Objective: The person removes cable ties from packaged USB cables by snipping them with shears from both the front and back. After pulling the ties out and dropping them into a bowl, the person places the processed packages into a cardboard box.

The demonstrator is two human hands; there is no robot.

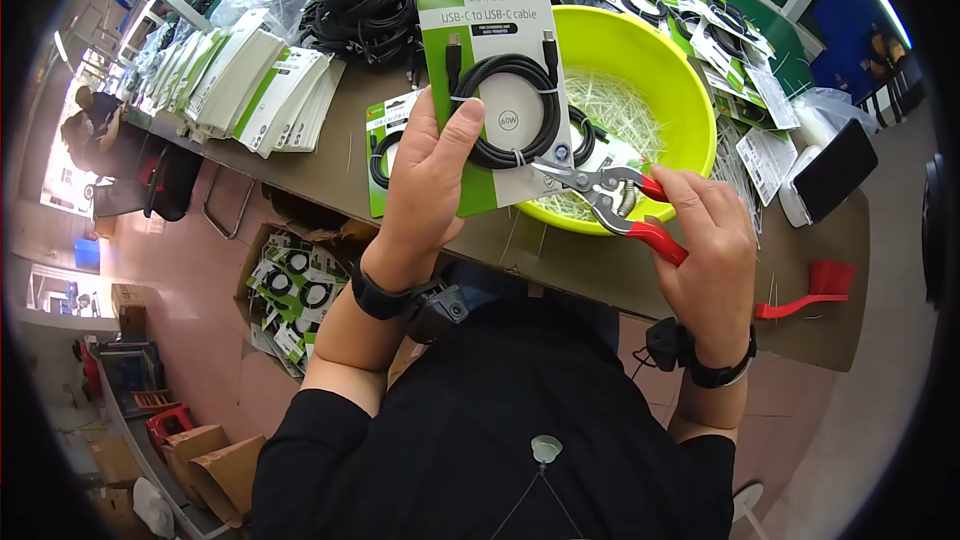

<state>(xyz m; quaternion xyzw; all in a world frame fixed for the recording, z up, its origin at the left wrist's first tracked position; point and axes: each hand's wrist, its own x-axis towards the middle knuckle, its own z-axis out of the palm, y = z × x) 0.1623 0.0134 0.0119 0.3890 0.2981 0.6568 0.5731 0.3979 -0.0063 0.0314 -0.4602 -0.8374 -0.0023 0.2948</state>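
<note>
My left hand (428, 172) grips a carded cable pack (497, 15), a white and green card with a coiled black cable (508, 160) tied onto it by clear ties. The card is held up in front of the basin. In my right hand (708, 240) is a pair of pruning shears (655, 238) with red handles. Its blades touch or lie right by the tie at the coil's bottom; whether they close on it I cannot tell. Behind the held card, another carded cable (380, 155) shows on the left, partly hidden.
A yellow-green basin (690, 90) holds many clear tie scraps (615, 105). Blank cards (275, 100) stack at left, near bundled black cables (360, 10). More carded packs (735, 50) pile at right, by a phone on a stand (838, 175) and a red brush (820, 290). A box (300, 290) stands below.
</note>
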